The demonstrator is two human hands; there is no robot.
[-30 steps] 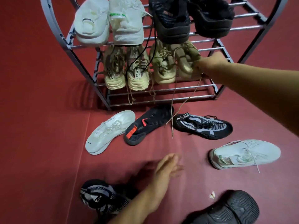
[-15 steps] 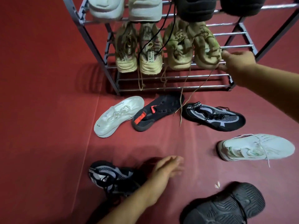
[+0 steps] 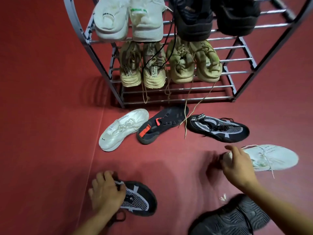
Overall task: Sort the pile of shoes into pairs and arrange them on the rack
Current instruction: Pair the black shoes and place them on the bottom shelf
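Red flooring before the rack (image 3: pixel 243 48); my left hand (image 3: pixel 105 192) grips one black-and-white knit shoe (image 3: pixel 140 199), seeking its mate (image 3: pixel 218 128); my right hand (image 3: pixel 237 165) closes on the white sneaker (image 3: pixel 271 158).

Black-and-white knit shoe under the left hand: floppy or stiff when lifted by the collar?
Probably floppy up top: the black-and-white knit shoe has a thin mesh upper, so the collar may fold under the left hand. The thick dark sole should keep the bottom in shape. It looks light for its size. A loose lace loop trails by the wrist and could snag or drag.
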